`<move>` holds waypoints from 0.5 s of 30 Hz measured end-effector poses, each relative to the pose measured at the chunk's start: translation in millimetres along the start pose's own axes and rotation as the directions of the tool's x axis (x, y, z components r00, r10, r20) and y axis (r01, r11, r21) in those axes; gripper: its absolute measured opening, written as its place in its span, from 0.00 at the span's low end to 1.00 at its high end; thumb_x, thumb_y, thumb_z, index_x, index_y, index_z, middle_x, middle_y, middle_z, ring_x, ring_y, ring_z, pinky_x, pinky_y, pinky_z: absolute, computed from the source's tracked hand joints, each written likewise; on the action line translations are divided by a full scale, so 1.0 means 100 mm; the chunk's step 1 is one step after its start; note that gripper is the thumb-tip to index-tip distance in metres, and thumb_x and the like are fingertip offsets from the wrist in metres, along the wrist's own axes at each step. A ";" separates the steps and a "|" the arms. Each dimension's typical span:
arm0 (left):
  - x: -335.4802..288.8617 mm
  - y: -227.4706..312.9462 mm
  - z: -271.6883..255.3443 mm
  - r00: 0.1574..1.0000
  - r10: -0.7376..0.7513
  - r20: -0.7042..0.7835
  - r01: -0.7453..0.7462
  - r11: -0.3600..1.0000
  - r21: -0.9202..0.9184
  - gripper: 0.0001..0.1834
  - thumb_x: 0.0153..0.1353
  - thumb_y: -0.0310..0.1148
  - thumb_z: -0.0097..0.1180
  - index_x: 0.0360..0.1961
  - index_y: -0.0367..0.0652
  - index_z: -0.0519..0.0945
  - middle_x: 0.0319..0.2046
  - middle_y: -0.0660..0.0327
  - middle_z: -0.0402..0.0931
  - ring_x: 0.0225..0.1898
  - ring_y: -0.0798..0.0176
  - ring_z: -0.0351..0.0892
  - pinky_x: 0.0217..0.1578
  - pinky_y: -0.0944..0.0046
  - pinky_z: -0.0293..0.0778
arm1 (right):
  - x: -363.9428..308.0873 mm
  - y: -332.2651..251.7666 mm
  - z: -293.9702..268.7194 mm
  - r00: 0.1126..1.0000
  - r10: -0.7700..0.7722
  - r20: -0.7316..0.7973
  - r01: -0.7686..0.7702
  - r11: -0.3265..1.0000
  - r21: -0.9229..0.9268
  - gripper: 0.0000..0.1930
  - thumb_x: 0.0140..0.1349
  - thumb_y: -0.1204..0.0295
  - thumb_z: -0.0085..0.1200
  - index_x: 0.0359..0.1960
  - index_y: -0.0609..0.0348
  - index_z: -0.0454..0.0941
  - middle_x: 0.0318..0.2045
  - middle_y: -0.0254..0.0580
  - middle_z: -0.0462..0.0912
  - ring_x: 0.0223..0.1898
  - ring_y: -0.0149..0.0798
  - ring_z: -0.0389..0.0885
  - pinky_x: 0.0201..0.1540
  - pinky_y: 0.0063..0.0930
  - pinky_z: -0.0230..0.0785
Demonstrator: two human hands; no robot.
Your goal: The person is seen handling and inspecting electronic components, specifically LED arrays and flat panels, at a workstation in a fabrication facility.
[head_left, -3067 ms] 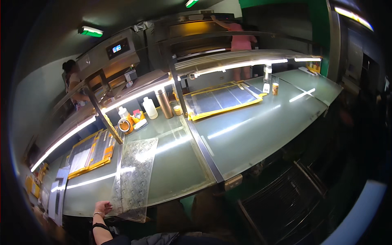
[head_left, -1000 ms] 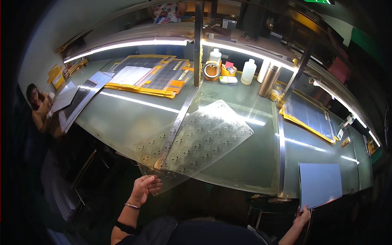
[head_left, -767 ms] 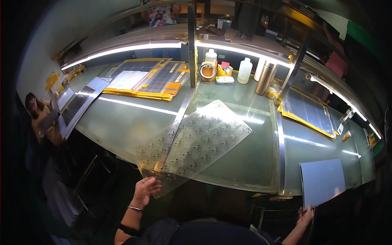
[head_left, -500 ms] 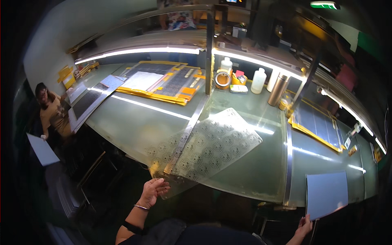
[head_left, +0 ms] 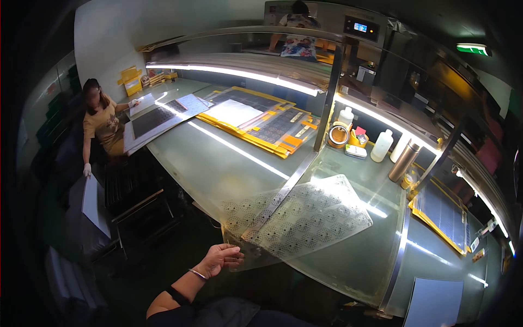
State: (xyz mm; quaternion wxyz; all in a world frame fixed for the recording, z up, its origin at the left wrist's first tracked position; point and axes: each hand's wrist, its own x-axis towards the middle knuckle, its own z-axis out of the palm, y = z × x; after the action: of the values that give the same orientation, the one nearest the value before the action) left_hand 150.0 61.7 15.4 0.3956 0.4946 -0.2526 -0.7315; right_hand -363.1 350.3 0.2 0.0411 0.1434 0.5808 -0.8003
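Note:
My left hand (head_left: 220, 259), with a bracelet at the wrist, is closed in a pinch at the near left edge of a clear sheet (head_left: 305, 218) printed with dark rosette patterns. Most of that sheet lies across the glass-topped table (head_left: 354, 261) and the metal strip between its panes; its near corner juts past the table's front edge. At the lower right a plain blue-grey panel (head_left: 434, 302) stands tilted over the table edge, its bottom cut off by the frame. My right hand is out of view.
Yellow-taped screens (head_left: 261, 122) lie at the back left, another taped screen (head_left: 441, 215) at the right. Bottles (head_left: 382, 146), a tape roll (head_left: 338, 136) and a bronze flask (head_left: 404, 162) stand below the lit shelf. At far left, a gloved co-worker (head_left: 103, 122) grips a pale panel (head_left: 97, 207).
The view has swung left and up. My right hand has dropped out of the picture, while my left stays at the clear sheet. The co-worker's panel has turned more upright.

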 end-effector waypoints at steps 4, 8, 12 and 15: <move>-0.03 0.04 0.00 1.000 -0.011 -0.028 0.011 1.000 0.001 0.10 0.54 0.32 0.57 0.34 0.37 0.75 0.31 0.54 0.78 0.32 0.60 0.79 0.34 0.66 0.76 | -0.03 0.03 -0.01 0.992 0.124 -0.037 -0.124 0.992 0.004 0.13 0.56 0.68 0.54 0.35 0.66 0.73 0.26 0.43 0.75 0.26 0.40 0.75 0.29 0.34 0.77; -0.04 0.04 -0.03 1.000 0.005 -0.025 -0.005 1.000 -0.007 0.10 0.54 0.33 0.57 0.34 0.37 0.75 0.31 0.54 0.78 0.32 0.61 0.79 0.35 0.66 0.76 | 0.04 0.11 -0.09 0.987 0.158 0.034 -0.159 0.987 0.008 0.11 0.56 0.68 0.53 0.32 0.65 0.75 0.27 0.42 0.77 0.27 0.38 0.76 0.31 0.32 0.77; -0.05 0.06 -0.01 1.000 0.006 -0.024 -0.006 1.000 0.011 0.11 0.54 0.33 0.57 0.35 0.38 0.75 0.32 0.55 0.78 0.33 0.61 0.79 0.36 0.65 0.76 | 0.16 0.09 -0.22 0.960 0.230 0.157 -0.231 0.973 -0.009 0.11 0.58 0.68 0.51 0.33 0.65 0.75 0.29 0.42 0.77 0.30 0.36 0.76 0.35 0.27 0.76; -0.04 0.07 -0.02 1.000 -0.012 -0.020 0.013 1.000 0.015 0.11 0.54 0.34 0.57 0.35 0.38 0.75 0.33 0.55 0.78 0.34 0.61 0.79 0.36 0.65 0.76 | 0.41 0.12 -0.44 0.920 0.329 0.214 -0.349 0.935 0.059 0.12 0.60 0.68 0.47 0.35 0.65 0.75 0.31 0.41 0.78 0.32 0.32 0.77 0.35 0.22 0.76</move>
State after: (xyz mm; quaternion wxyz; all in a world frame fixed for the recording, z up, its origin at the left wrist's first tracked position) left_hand 155.4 60.9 22.1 0.3898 0.5062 -0.2511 -0.7272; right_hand -391.4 392.4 -34.8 0.2306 0.1621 0.5011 -0.8182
